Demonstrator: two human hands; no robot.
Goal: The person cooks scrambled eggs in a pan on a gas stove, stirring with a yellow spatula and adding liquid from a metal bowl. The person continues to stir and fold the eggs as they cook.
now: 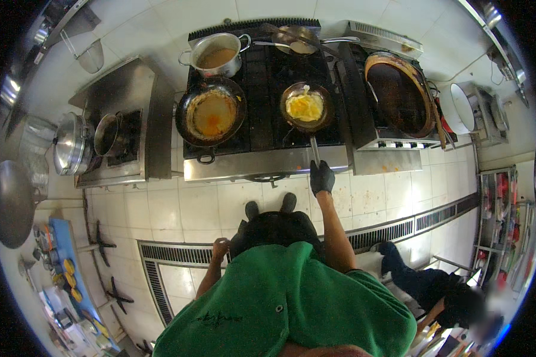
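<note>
My right hand [322, 178], in a black glove, grips the metal handle [315, 151] of a frying pan [287, 119] on the stove [254, 163]. Yellow and white egg [304, 107] covers much of the pan's bottom. Bare and low beside my left hip is my left hand [221, 246], touching nothing that I can make out; its fingers look loosely bent. Left of the egg pan, a wider dark pan [183, 130] holds a thin layer of orange-brown oily liquid [211, 114]. Behind that pan stands a two-handled metal pot [225, 69] with brownish liquid.
Another pan [307, 33] with utensils across it sits at the back. A large round dark pan [399, 100] occupies the right-hand cooker. Leftward are a lidded pot [71, 143] and a smaller pot [108, 134]. Floor grates [379, 230] run behind me; another person [422, 283] is at rear right.
</note>
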